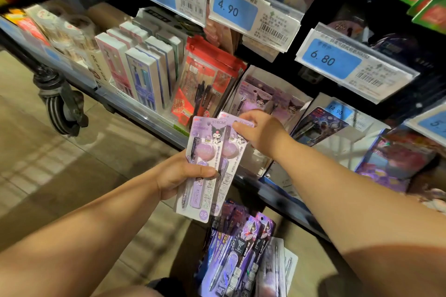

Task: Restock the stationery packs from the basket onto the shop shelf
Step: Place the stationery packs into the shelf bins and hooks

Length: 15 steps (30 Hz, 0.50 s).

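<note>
Head view: two lilac Kuromi pen packs are held before the lower tier of the shelf (pixel 135 106). The front pack (pixel 205 164) is gripped round its lower half by the left hand (pixel 179 176), with the thumb laid across the clear blister. The rear pack (pixel 235 149), fanned out behind it to the right, is pinched at its top edge by the right hand (pixel 259 131), thumb on the face and fingers curled behind.

Just beyond that hand a clear plastic bin (pixel 284 84) is set on the shelf, tilted back, and matching Kuromi packs (pixel 263 101) are stood inside it. In the compartment to its left, red packs (pixel 207 79) of pens are stacked upright. Further left, white boxes (pixel 144 72) with pink and blue fronts are lined in rows. To the right of the bin a dark blue pack (pixel 318 128) is leaned in another clear holder. Below the arms more blister packs (pixel 241 248), dark purple and glossy, are heaped; what holds them cannot be made out.

The held cards are flat and rectangular, with a hang hole at the top and moulded plastic over a pen and a heart-shaped piece. Blue price tags (pixel 231 9) reading 2.90, 4.90 and 6.80 are clipped in clear holders above. The shelf unit is carried on a black castor (pixel 60 103), and the floor (pixel 48 164) is laid with beige tiles.
</note>
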Available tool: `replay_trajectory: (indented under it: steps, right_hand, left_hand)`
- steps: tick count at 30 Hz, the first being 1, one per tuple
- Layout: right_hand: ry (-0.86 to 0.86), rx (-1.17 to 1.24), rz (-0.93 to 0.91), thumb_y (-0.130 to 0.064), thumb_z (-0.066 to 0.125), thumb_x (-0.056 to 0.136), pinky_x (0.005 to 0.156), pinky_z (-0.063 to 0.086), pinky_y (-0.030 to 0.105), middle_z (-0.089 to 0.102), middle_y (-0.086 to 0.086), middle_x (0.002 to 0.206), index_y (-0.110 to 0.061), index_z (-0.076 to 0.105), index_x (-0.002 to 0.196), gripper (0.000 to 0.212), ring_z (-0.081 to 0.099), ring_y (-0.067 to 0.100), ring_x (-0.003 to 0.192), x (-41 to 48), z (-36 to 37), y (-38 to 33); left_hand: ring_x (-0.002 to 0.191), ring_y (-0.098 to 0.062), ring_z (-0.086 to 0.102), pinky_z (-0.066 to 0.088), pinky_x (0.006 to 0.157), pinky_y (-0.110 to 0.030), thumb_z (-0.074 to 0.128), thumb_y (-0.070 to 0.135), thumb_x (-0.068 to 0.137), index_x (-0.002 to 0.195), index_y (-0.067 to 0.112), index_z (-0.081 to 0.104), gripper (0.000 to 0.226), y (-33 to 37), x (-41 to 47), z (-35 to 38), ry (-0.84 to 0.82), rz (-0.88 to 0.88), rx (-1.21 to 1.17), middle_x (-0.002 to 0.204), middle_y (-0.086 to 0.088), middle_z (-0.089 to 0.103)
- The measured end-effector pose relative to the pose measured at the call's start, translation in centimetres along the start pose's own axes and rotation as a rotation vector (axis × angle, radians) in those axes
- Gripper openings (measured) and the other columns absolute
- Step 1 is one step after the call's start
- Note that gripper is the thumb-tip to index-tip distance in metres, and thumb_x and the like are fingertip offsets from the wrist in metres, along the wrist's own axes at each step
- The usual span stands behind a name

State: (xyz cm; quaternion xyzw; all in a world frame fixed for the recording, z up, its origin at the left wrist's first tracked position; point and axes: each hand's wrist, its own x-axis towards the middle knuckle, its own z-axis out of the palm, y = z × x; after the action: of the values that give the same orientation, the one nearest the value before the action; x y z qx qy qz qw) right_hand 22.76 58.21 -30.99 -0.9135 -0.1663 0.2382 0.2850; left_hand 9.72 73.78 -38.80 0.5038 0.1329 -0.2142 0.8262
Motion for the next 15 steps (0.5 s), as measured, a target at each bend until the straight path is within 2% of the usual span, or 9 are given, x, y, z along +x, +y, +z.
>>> replay_trajectory:
  steps: [2,4,6,10,12,15]
  right_hand:
    - [-0.037,0.016,0.015,-0.037,0.057,0.093,0.067,0.048,0.029,0.057,-0.001,0.083,-0.019,0.059,0.097,0.018,0.056,0.018,0.070,-0.2,0.0,0.3]
    - [-0.027,0.050,0.058,-0.034,0.057,0.094,0.054,0.047,0.023,0.058,-0.001,0.084,-0.018,0.059,0.099,0.017,0.055,0.013,0.060,-0.4,-0.1,0.5]
    - [-0.019,0.078,0.104,-0.034,0.057,0.094,0.047,0.041,0.017,0.059,-0.001,0.085,-0.018,0.059,0.105,0.020,0.055,0.010,0.056,-0.7,-0.2,0.8]
    - [-0.018,0.034,0.103,-0.031,0.056,0.095,0.045,0.036,0.019,0.057,-0.003,0.073,-0.017,0.060,0.112,0.023,0.051,0.009,0.053,-1.1,-0.6,1.2]
    - [-0.057,0.035,0.084,-0.027,0.055,0.096,0.039,0.033,0.013,0.054,-0.008,0.071,-0.017,0.061,0.119,0.025,0.047,0.006,0.053,-1.2,-0.8,1.5]
    - [-0.066,-0.020,0.042,-0.025,0.053,0.097,0.037,0.030,0.006,0.055,-0.005,0.081,-0.016,0.061,0.120,0.026,0.046,0.006,0.057,-1.7,-1.6,1.6]
  left_hand:
    - [0.079,-0.029,0.072,0.059,0.069,-0.038,0.068,0.003,0.071,0.105,0.003,0.065,0.034,0.1,0.0,0.4,-0.026,-0.023,-0.027,0.095,-0.019,0.072]
    - [0.079,-0.028,0.072,0.059,0.069,-0.038,0.063,0.002,0.072,0.107,0.004,0.064,0.035,0.1,-0.1,0.7,-0.036,-0.048,-0.048,0.096,-0.018,0.072]
    - [0.079,-0.028,0.072,0.059,0.069,-0.038,0.063,0.003,0.072,0.108,0.003,0.063,0.036,0.0,-0.1,0.8,-0.028,-0.060,-0.058,0.096,-0.018,0.072]
    - [0.075,-0.028,0.072,0.059,0.066,-0.037,0.062,0.003,0.072,0.103,0.001,0.065,0.031,-0.1,-0.1,0.8,-0.003,-0.066,-0.086,0.091,-0.019,0.073]
    - [0.074,-0.029,0.072,0.059,0.065,-0.036,0.063,0.003,0.072,0.102,0.001,0.065,0.030,-0.3,-0.2,0.7,0.014,-0.070,-0.114,0.090,-0.019,0.073]
    - [0.073,-0.031,0.072,0.059,0.063,-0.038,0.067,0.006,0.073,0.097,0.003,0.069,0.024,-0.7,-0.4,0.4,0.028,-0.070,-0.160,0.089,-0.021,0.072]
